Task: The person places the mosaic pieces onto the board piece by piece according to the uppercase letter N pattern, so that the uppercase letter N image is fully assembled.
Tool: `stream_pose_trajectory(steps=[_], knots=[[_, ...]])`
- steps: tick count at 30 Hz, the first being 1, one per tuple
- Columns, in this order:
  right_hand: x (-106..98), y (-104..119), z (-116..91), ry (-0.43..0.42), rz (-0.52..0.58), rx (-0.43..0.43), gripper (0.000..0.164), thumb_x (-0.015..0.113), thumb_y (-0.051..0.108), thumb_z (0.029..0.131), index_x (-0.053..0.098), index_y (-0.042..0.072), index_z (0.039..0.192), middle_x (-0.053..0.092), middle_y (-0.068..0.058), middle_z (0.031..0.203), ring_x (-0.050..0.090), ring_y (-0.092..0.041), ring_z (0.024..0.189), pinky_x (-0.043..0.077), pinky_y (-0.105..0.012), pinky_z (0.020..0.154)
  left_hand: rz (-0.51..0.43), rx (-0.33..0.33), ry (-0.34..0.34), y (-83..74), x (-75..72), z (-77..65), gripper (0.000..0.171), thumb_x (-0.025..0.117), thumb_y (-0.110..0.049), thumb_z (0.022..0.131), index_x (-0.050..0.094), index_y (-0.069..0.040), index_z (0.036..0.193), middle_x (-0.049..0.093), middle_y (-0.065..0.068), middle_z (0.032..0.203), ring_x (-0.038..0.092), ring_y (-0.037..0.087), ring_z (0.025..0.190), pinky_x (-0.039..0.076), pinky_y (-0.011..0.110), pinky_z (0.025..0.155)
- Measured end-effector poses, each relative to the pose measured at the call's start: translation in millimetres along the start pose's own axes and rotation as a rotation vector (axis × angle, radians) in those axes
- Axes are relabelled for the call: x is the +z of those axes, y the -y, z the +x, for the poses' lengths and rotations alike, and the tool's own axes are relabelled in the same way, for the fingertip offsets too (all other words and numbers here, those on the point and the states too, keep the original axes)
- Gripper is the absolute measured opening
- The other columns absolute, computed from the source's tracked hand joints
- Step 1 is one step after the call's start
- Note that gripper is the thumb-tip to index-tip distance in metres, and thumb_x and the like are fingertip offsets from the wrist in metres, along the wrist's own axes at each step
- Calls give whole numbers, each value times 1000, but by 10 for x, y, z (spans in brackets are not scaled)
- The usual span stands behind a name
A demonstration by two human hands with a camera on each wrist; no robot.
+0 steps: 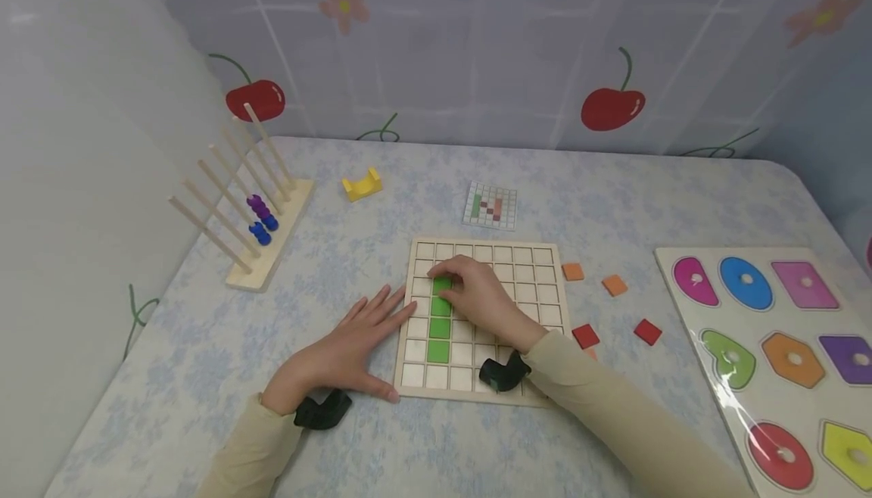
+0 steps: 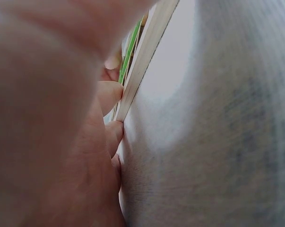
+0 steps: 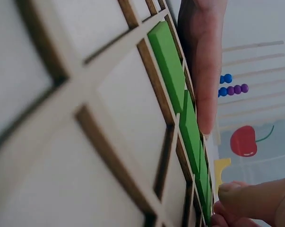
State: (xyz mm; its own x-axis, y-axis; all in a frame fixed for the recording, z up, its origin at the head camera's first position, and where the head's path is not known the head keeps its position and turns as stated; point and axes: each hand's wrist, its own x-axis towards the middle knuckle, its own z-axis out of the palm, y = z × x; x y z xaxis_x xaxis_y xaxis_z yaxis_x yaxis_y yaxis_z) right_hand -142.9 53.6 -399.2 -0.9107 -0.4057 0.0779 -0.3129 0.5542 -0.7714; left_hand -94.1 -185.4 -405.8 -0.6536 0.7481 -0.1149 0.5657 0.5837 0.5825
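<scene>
A square wooden grid board [image 1: 485, 399] lies on the table, with several green square tiles [image 1: 439, 328] in one column near its left side. My right hand [image 1: 480, 297] is over the board, thumb and index finger at the topmost green tile [image 1: 442, 284], which they pinch at its edges; the fingers partly cover it. My left hand [image 1: 347, 350] lies spread on the table at the board's left edge, fingertips touching the frame. In the left wrist view the left fingers [image 2: 113, 97] meet the board's side. The right wrist view shows the right thumb [image 3: 255, 201] by the column's far end.
Orange tiles [image 1: 615, 285] and red tiles [image 1: 648, 332] lie right of the board. A pattern card [image 1: 490, 205] and a yellow piece [image 1: 362, 185] lie behind it. A peg stand with beads [image 1: 272, 256] stands left; a shape puzzle board [image 1: 732, 316] lies far right.
</scene>
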Motion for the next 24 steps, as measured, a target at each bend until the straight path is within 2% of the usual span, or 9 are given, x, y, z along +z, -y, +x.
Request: stream_pose_trajectory(steps=[3,7,14,18,22,24], knots=[[-85,23,-89,-21,36,16,24,66,2,87,68,7,110,62,-4,109,58,-20,100,46,-32,84,-3,-5,6,-2,25,5,114,77,-56,68,15,-8,151,1,11,155,-7,30,139,0,54,106],[-315,21,-287,-77,62,6,25,64,5,89,66,6,114,62,-5,111,58,-22,99,47,-34,83,-20,-6,12,8,56,7,114,77,-56,68,14,-10,151,0,10,155,-8,28,139,-1,54,106],[-792,-170,-871,-212,34,6,27,63,4,90,64,5,117,61,-6,113,55,-21,98,46,-35,81,-39,14,14,18,77,7,115,76,-56,68,14,-9,151,0,12,155,-8,30,139,0,56,105],[-923,-411,-1202,-300,-16,59,27,63,11,91,64,9,118,62,-5,111,55,-18,95,47,-26,79,-45,20,6,15,50,5,113,76,-54,69,14,-9,151,1,12,155,-8,31,139,0,56,105],[-996,-633,-1444,-322,-98,124,30,65,16,91,63,13,120,62,-3,110,56,-13,93,45,-17,78,-35,6,2,20,27,-4,113,75,-56,69,14,-10,151,0,12,155,-8,30,139,0,55,105],[-1023,-659,-1535,-323,-132,174,31,66,16,89,62,12,120,62,-3,110,56,-14,93,45,-16,76,-32,6,-2,26,22,-4,113,75,-57,69,14,-9,151,0,12,155,-8,30,139,-1,55,105]])
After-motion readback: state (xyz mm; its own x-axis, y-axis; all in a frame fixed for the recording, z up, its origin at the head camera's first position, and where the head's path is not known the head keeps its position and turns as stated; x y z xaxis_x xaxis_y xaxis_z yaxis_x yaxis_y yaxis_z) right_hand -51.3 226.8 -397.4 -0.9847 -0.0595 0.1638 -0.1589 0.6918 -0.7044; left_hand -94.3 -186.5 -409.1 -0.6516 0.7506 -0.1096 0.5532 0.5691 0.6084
